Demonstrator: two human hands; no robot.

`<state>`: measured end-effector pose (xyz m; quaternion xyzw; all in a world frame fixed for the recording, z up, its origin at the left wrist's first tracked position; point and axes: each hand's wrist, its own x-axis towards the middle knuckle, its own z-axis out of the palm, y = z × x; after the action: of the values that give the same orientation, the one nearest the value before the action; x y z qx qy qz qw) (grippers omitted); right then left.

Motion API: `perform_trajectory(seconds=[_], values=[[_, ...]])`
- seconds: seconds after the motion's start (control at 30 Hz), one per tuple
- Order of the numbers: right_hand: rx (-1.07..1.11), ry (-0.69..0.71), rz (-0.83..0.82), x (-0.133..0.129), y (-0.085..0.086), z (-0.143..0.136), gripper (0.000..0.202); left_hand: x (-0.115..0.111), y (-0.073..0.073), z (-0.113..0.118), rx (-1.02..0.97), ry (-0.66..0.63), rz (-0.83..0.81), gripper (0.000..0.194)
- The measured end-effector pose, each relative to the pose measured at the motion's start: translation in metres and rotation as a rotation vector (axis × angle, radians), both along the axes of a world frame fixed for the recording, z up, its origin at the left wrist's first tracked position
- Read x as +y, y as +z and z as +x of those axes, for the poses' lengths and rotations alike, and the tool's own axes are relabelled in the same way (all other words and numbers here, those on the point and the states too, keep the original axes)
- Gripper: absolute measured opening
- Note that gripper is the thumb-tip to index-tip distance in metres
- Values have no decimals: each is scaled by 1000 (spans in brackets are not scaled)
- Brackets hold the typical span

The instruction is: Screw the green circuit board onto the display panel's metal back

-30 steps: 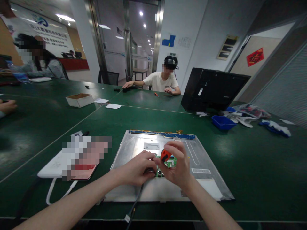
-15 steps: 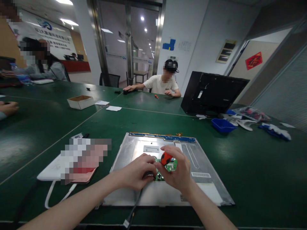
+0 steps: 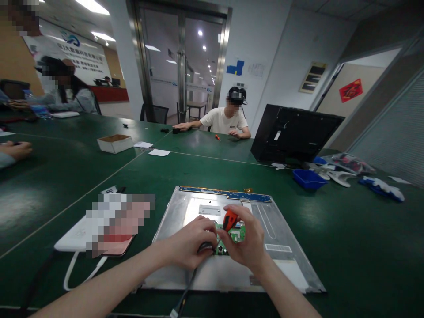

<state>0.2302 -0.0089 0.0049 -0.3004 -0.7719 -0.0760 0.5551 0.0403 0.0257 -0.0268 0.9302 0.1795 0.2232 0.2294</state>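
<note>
one green tabletop (image 3: 364, 247) carried one metal panel (image 3: 228, 276), where one left hand (image 3: 195, 240) and one right hand (image 3: 250, 243) flanked one green circuit board (image 3: 239, 233), the left curled closed around one black cable (image 3: 188, 289), the right pinching one orange-and-black screwdriver (image 3: 229, 218) over the board.

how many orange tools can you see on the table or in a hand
2. One orange tool is in the right hand; the other orange tool lies on the green table, before the person in white. The plastic bag may hide more.
</note>
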Motion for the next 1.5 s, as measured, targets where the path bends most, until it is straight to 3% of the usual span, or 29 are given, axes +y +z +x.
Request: perform_trajectory(seconds=[0.2, 0.47, 0.67, 0.97, 1.13, 1.27, 1.5], values=[[-9, -53, 18, -1, 3, -2, 43, -1, 0, 0, -9, -4, 5, 17], [-18, 7, 6, -2, 2, -1, 45, -1, 1, 1, 26, 3, 11, 20], [6, -54, 46, -2, 4, -4, 42, -1, -1, 1, 15, 1, 29, 18], [-55, 38, -22, -5, 0, -1, 52, -2, 2, 1, 27, -11, 37, 18], [-21, -23, 12, -3, 0, -4, 46, -2, 0, 2, 27, 4, 52, 19], [-30, -60, -7, -5, -2, -5, 52, -3, 2, 2, 30, -10, 54, 19], [-6, 54, -46, -4, -5, -3, 50, -2, 1, 2, 45, -5, 64, 15]])
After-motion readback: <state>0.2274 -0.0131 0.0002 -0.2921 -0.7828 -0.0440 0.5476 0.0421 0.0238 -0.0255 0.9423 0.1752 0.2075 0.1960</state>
